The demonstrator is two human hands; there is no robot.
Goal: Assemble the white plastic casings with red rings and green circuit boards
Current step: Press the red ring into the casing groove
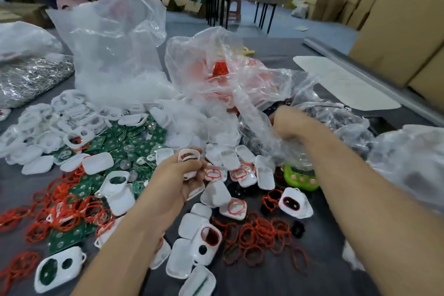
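Over cluttered table (336,267), left hand (177,175) grips white casing (189,155), right hand (288,125) clutches plastic bag (254,125).

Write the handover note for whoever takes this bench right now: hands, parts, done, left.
Left hand: pinches a white plastic casing with a red ring seated.
Right hand: at the crumpled clear plastic bag of dark parts; grip too blurred to tell.
Parts: green circuit boards heaped left of centre; loose red rubber rings front right and front left; empty white casings far left.
Done: a few ringed casings lie near centre.
Left: most boards, rings and casings are unassembled.
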